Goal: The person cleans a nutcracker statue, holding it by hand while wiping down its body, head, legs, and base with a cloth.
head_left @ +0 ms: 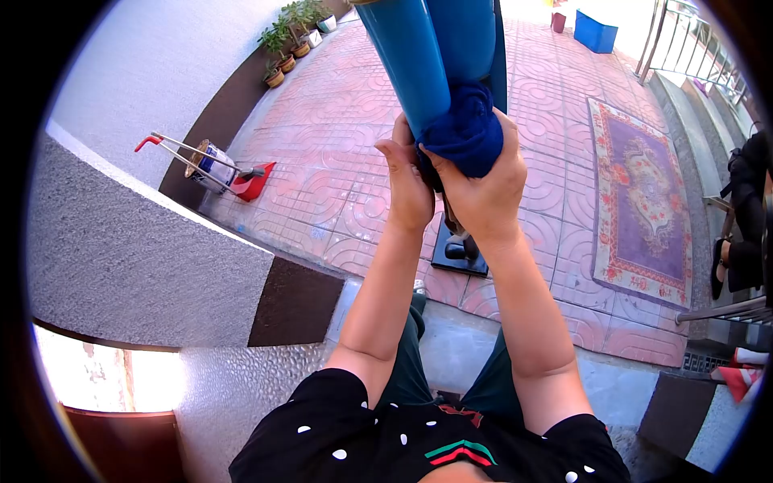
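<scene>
Two glossy blue tube-like cylinders (407,60) stand side by side in front of me, their upper ends out of the frame. A dark blue cloth (465,133) is bunched at their lower end. My right hand (487,181) is closed on the cloth, its thumb pressed to the near side and fingers round the right. From the left side, my left hand (411,181) cups the cloth, thumb sticking up and the other fingers partly hidden behind it. Below my hands is a black base (459,256) with a metal part above it, mostly covered by my wrists.
Left by the wall are a red dustpan (256,183) and a white bucket (213,165). Potted plants (294,36) line the back wall. A patterned rug (644,201) lies right, near steps (692,121) where a person in dark clothes (749,217) sits. A blue box (596,30) stands farther back.
</scene>
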`<state>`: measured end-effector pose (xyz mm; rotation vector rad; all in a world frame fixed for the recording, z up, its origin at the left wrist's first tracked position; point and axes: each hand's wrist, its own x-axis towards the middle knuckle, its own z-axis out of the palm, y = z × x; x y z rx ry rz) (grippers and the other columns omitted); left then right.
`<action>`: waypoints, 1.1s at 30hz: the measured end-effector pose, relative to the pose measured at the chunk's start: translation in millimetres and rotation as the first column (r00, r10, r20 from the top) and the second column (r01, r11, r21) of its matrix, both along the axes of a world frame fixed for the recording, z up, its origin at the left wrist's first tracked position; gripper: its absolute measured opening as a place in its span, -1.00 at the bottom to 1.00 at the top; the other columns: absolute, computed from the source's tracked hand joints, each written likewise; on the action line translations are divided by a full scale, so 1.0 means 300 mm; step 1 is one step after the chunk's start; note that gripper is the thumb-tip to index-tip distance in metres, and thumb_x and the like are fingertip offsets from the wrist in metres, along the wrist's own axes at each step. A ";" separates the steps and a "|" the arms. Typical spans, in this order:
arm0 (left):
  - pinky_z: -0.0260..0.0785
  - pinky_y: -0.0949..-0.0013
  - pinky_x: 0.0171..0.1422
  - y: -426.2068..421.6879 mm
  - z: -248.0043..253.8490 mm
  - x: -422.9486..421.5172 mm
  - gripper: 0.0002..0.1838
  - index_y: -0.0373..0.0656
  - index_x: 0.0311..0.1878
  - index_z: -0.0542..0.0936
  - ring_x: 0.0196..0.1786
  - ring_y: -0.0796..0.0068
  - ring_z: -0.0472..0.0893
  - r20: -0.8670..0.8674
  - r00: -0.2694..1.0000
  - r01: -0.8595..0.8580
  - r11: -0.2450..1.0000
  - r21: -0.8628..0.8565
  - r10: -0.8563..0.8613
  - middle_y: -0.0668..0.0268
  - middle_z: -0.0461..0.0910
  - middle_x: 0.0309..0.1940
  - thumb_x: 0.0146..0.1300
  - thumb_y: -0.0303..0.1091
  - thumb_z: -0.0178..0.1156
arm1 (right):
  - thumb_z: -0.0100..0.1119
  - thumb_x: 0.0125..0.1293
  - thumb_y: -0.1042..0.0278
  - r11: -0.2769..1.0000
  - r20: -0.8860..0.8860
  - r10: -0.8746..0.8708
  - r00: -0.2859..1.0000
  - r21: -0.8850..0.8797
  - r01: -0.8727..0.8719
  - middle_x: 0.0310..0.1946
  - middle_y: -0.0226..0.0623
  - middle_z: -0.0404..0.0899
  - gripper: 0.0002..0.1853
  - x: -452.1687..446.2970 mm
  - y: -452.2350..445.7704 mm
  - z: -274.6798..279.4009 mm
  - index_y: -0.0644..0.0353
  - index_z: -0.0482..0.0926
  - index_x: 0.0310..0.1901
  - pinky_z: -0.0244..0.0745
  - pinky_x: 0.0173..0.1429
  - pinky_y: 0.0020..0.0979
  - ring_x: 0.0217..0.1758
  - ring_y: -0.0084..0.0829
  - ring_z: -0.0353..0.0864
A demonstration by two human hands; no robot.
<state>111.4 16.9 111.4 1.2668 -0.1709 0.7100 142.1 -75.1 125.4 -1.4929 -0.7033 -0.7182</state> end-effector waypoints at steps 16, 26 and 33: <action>0.03 0.23 0.53 -0.002 -0.006 -0.020 0.07 -0.17 0.50 0.06 0.41 0.31 0.27 0.020 1.000 -0.014 0.993 0.114 0.012 0.21 0.24 0.41 0.22 0.59 -0.52 | 0.51 0.11 0.28 0.975 -0.181 0.094 0.979 0.215 -0.054 -0.32 -0.25 0.65 -0.50 0.018 0.035 -0.005 0.32 0.47 -0.01 0.54 -0.13 -0.45 -0.27 -0.37 0.66; 0.09 0.30 0.46 -0.017 0.001 -0.009 0.10 -0.25 0.45 0.06 0.33 0.39 0.30 0.042 0.998 -0.045 0.996 0.072 0.042 0.21 0.29 0.29 0.19 0.61 -0.47 | 0.53 0.07 0.25 0.984 0.046 -0.026 0.999 0.179 0.018 -0.20 -0.14 0.64 -0.41 -0.001 0.049 -0.028 0.28 0.45 0.07 0.54 -0.05 -0.35 -0.19 -0.23 0.67; 0.02 0.20 0.53 -0.002 -0.003 -0.016 0.04 -0.21 0.49 0.08 0.43 0.27 0.26 0.039 0.998 0.046 0.997 0.058 -0.048 0.16 0.26 0.39 0.27 0.54 -0.50 | 0.46 0.17 0.32 0.918 -0.160 0.159 0.974 0.387 -0.086 -0.35 -0.29 0.64 -0.68 0.032 0.055 -0.040 0.27 0.54 -0.16 0.51 -0.15 -0.45 -0.30 -0.46 0.62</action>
